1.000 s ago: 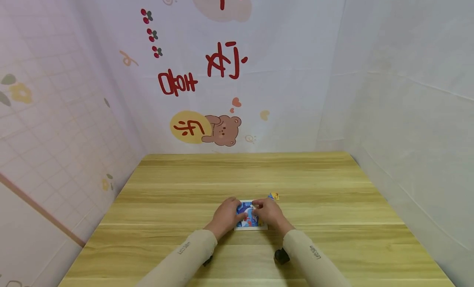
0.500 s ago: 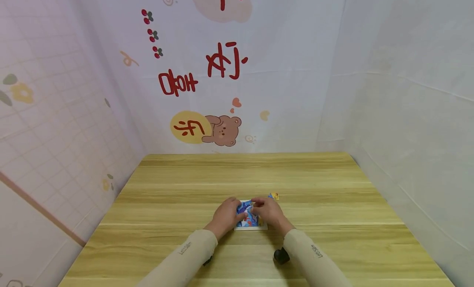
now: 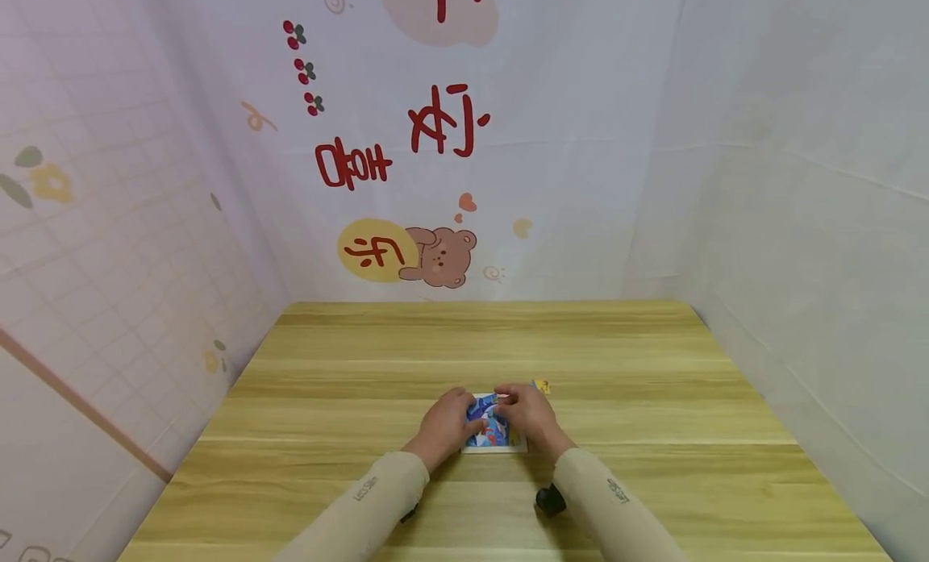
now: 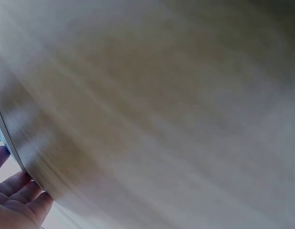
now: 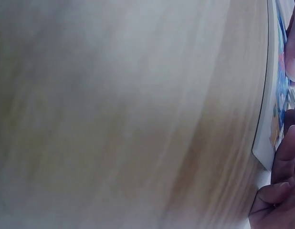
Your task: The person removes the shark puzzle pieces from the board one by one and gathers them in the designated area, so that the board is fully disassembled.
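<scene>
A small picture puzzle in a white tray [image 3: 495,450] lies on the wooden table, its pieces mostly blue with red and yellow. My left hand [image 3: 441,426] grips the tray's left side, thumb over the picture. In the left wrist view, the fingers of that left hand [image 4: 21,202] bend against the tray's edge. At the upper right of the picture, my right hand [image 3: 532,417] pinches a small blue puzzle piece [image 3: 493,401] between thumb and forefinger, largely hidden by the fingers. The right wrist view shows the tray's white rim [image 5: 265,119] beside the curled right fingers [image 5: 286,157].
A loose blue and yellow puzzle piece [image 3: 543,387] lies just behind the right hand. The wooden table [image 3: 348,344] extends around the tray, with printed cloth walls [image 3: 566,183] at the back and both sides. A black object [image 3: 551,501] sits under the right sleeve.
The right fingertips have shifted slightly, and the piece at them shows more blue and less white than before. The left hand keeps its place on the tray. The head view has moved slightly.
</scene>
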`<state>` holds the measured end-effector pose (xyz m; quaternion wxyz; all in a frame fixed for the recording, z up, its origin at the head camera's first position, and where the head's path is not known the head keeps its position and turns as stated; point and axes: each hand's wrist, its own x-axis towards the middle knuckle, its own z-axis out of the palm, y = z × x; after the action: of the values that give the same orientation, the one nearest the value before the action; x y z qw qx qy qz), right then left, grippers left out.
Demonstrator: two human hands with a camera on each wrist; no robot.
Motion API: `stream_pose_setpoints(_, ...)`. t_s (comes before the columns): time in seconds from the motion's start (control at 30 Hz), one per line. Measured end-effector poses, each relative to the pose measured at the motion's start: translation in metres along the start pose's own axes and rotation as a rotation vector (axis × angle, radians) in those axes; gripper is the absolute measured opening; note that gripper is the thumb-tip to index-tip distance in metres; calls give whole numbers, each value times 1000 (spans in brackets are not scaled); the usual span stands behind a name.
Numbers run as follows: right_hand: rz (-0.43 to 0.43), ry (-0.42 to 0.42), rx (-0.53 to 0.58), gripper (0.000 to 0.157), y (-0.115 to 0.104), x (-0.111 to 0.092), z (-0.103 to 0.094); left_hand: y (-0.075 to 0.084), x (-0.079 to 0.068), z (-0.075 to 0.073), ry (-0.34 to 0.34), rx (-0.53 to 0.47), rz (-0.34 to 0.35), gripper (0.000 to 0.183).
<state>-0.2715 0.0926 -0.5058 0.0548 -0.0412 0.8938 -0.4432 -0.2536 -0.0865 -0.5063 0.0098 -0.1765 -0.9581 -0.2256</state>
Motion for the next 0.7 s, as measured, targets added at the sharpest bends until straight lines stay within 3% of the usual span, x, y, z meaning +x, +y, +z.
stream_pose_setpoints(0.7, -11, 6, 43, 30, -3, -5, 1, 2, -3, -2, -4, 16, -10, 38)
